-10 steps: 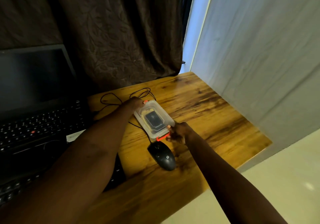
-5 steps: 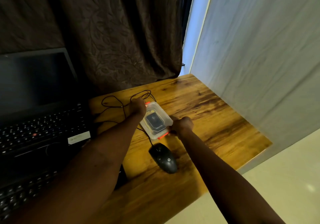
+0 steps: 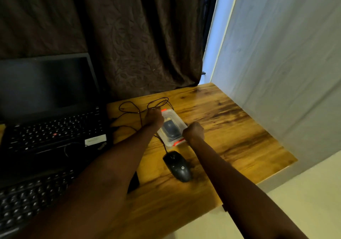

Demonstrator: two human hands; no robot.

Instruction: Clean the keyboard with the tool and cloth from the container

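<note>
A small clear plastic container (image 3: 172, 128) with red clips lies on the wooden desk, its lid on, with a dark object inside. My left hand (image 3: 154, 118) grips its far left edge. My right hand (image 3: 193, 132) is curled round its near right edge by a red clip. A black keyboard (image 3: 27, 200) lies at the lower left, partly hidden by my left forearm. The tool and cloth cannot be told apart through the lid.
A black laptop (image 3: 51, 124) stands open at the left. A black wired mouse (image 3: 178, 165) lies just in front of the container, its cable looped behind it. The wooden desk (image 3: 230, 128) meets a brown curtain at the back and a pale wall at the right.
The container has been set flatter and a little farther back on the desk. Both hands followed it and still grip its two ends.
</note>
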